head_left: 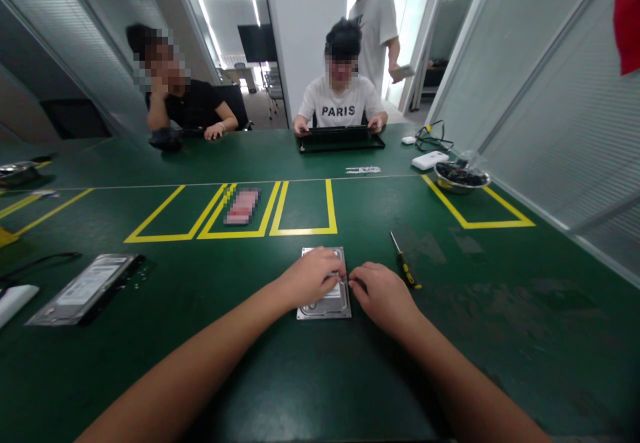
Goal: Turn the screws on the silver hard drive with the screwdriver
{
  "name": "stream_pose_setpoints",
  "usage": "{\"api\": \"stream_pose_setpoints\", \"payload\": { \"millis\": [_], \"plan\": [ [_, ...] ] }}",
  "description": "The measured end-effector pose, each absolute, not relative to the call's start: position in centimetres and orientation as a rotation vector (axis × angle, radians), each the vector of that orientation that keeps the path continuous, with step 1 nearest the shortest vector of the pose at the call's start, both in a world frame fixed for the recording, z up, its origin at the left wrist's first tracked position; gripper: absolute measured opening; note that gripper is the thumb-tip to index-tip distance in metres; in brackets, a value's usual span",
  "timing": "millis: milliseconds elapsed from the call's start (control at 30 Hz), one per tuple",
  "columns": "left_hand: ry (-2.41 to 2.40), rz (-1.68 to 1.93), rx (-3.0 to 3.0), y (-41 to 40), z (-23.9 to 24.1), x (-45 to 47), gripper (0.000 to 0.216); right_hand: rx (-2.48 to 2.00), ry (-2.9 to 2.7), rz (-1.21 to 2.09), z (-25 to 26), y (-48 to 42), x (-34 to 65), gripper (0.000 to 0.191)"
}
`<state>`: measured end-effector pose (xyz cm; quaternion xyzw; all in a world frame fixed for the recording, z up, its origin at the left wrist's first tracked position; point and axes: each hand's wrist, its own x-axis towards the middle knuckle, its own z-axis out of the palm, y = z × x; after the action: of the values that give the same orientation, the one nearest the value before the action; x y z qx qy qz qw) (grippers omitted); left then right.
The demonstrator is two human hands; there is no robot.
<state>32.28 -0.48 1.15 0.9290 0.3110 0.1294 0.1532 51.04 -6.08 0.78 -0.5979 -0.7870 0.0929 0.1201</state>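
A silver hard drive (331, 307) lies flat on the green table in front of me. My left hand (316, 276) rests across its upper part, with curled fingers gripping toward the right edge and covering much of the label. Close against that right edge is my right hand (383, 294), thumb and fingers pinched together; whatever is between the fingertips is too small to make out. To the right of it lies a screwdriver (407, 271) with a yellow and black handle, its tip pointing away from me. Neither hand touches the screwdriver.
Left on the table is a larger drive (87, 286) with small scattered bits beside it. Yellow tape (303, 232) marks several boxes; a blurred pink item (243, 206) lies in one. A metal bowl (463, 187) holds dark parts. Across sits a person (340, 99) holding a black panel (343, 139).
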Motion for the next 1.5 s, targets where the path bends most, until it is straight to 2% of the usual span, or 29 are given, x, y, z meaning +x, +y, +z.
{"api": "stream_pose_setpoints", "payload": {
  "millis": [767,1067,1500],
  "plan": [
    [0.875,0.336,3.098,-2.4,0.4,32.4,0.021,-1.783,-2.289,0.249,0.6,-6.2,51.1,0.018],
    [0.938,0.234,3.046,-3.2,1.1,32.4,0.018,-1.799,-2.31,0.22,0.6,-6.3,51.1,0.018],
    [1.164,0.277,2.739,-5.5,2.3,32.8,0.02,-1.847,-2.317,0.149,0.8,-6.1,51.3,0.018]
  ]
}}
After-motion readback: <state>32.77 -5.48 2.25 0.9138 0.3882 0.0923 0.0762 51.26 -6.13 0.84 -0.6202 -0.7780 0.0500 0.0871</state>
